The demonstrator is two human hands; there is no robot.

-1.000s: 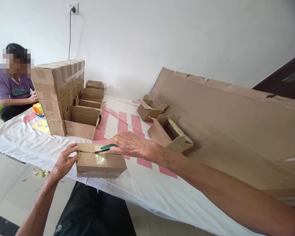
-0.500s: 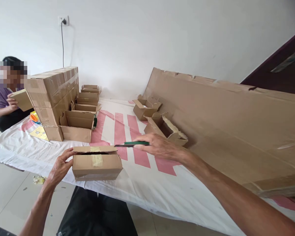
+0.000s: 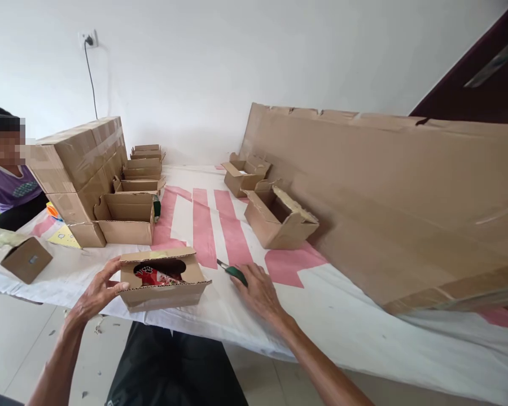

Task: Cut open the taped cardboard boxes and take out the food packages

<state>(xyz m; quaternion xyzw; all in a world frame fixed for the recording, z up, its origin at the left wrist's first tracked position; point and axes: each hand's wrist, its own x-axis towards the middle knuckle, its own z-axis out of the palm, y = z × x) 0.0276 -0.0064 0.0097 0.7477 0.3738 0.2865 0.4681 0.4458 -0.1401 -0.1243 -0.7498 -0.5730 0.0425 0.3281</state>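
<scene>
Now the small cardboard box point(image 3: 163, 279) is seen at the near edge of the desk point(image 3: 364, 327), resting on the white cloth with pink stripes. Its left end is touched by the left hand point(image 3: 93, 293), whose fingers point(image 3: 112, 268) are spread and curled against the cardboard. An opening is seen in the box's top, and something red and printed is visible inside. Just to the right of the box, the green-handled knife point(image 3: 232, 272) is lying on the cloth, blade pointed away. It is covered at its near end by the right hand point(image 3: 258, 290), laid flat with the fingers point(image 3: 243, 282) loosely extended; whether the handle is pinched cannot be told.

Further back, two open boxes point(image 3: 279, 220) are placed beside a large cardboard sheet point(image 3: 406, 197) leaned against the wall. To the left, a stack of taped cartons point(image 3: 76, 163) is flanked by more open boxes point(image 3: 127, 220). At the far left, a seated person in a purple top point(image 3: 8, 189) is partly seen, with another small box point(image 3: 25, 259) nearby.
</scene>
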